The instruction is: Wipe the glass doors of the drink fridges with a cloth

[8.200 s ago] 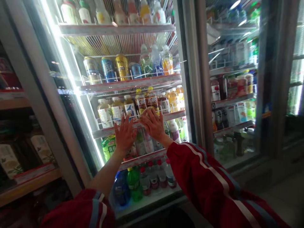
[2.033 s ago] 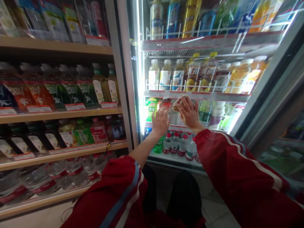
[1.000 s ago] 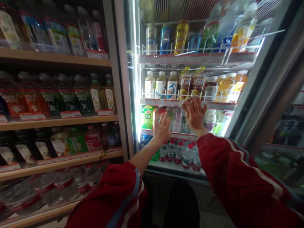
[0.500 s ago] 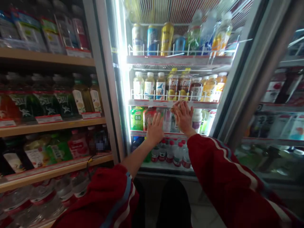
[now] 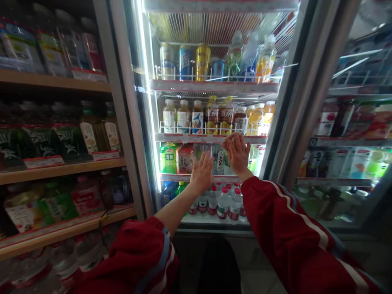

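My left hand (image 5: 201, 174) lies open and flat on the glass door (image 5: 269, 122) of a lit drinks fridge, level with the shelf of green and red bottles (image 5: 176, 158). Just to its right and a little higher is my right hand (image 5: 237, 153), fingers stretched out. It presses what looks like a small tan cloth (image 5: 226, 142) against the glass at the edge of the shelf above. Most of the cloth is hidden under the fingers. Both arms wear red sleeves with striped trim.
Inside the fridge are shelves of cans (image 5: 186, 62), juice and tea bottles (image 5: 211, 116) and small water bottles (image 5: 220, 202). Wooden shelves of bottled drinks (image 5: 92, 136) stand to the left. A second glass-door fridge (image 5: 346, 134) is on the right behind a metal door frame (image 5: 294, 106).
The view has shifted so the fridge sits more to the left and lower. My right hand has slid back and forth along the shelf edge on the glass; the left hand stays flat beside it.
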{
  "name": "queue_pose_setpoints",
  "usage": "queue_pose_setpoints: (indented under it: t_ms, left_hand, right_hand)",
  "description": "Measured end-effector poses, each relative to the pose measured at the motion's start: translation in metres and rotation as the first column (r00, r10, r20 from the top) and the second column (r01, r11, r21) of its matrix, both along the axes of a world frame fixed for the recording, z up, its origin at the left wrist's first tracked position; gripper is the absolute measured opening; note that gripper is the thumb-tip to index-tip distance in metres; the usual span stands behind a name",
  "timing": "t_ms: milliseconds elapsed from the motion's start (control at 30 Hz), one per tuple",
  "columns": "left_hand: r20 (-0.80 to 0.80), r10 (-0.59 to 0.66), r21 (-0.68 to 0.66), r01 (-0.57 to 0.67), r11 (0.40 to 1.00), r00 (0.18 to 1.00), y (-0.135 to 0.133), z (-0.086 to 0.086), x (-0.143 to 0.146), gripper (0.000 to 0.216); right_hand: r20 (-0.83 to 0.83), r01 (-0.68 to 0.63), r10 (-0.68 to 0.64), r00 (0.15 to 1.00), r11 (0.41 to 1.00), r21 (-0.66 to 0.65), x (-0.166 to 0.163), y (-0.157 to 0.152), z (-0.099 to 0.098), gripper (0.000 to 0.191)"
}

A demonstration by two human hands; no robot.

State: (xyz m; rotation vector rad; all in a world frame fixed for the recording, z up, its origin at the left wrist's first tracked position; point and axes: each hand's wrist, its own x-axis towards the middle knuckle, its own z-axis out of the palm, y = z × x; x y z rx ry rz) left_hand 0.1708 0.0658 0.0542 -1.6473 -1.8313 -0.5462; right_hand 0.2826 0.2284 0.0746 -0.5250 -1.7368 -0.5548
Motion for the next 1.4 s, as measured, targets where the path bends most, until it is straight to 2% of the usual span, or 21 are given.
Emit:
queue_pose_setpoints:
  t_ms: [133,200,433,667,900,967,1100,1167,1400]
  left_hand:
    - [-0.001,-0.019,-0.047,0.019,0.999,1.000,0.000,0.003,0.010,0.064]
    - [-0.006,-0.025,-0.062,0.025,0.998,1.000,0.002,0.005,0.014,0.063]
    - [-0.050,-0.078,-0.028,0.076,0.997,0.996,0.015,0.008,0.020,0.063]
    - [-0.084,-0.078,-0.042,0.074,0.996,0.993,0.020,0.002,0.028,0.059]
    - [-0.097,-0.104,-0.029,0.102,0.994,0.990,0.029,0.006,0.034,0.061]
    - [-0.100,-0.109,-0.021,0.108,0.994,0.989,0.031,0.006,0.035,0.062]
    - [-0.097,-0.110,-0.024,0.108,0.994,0.989,0.034,0.003,0.036,0.062]
    - [-0.094,-0.112,-0.038,0.109,0.993,0.989,0.036,0.003,0.038,0.061]
    - [-0.066,-0.149,-0.055,0.145,0.988,0.987,0.044,0.003,0.045,0.061]
  right_hand:
    - [0.066,-0.046,0.046,0.997,0.999,-0.006,0.010,0.001,-0.028,0.041]
    - [0.091,-0.056,0.058,0.994,0.998,-0.019,0.012,0.001,-0.035,0.042]
    - [-0.056,-0.019,0.016,0.998,0.999,-0.048,0.019,0.017,-0.013,0.044]
    - [0.066,-0.040,0.043,0.997,0.998,-0.057,0.034,0.014,-0.042,0.042]
    - [-0.083,0.043,-0.051,0.995,0.994,-0.102,0.047,0.037,-0.009,0.047]
    - [-0.075,0.049,-0.056,0.996,0.994,-0.093,0.051,0.038,-0.013,0.047]
    - [-0.024,0.034,-0.037,0.999,0.995,-0.090,0.055,0.031,-0.038,0.045]
    - [0.000,0.035,-0.035,0.999,0.996,-0.076,0.056,0.028,-0.042,0.045]
    - [-0.063,0.111,-0.118,0.991,0.987,-0.113,0.060,0.040,-0.016,0.045]
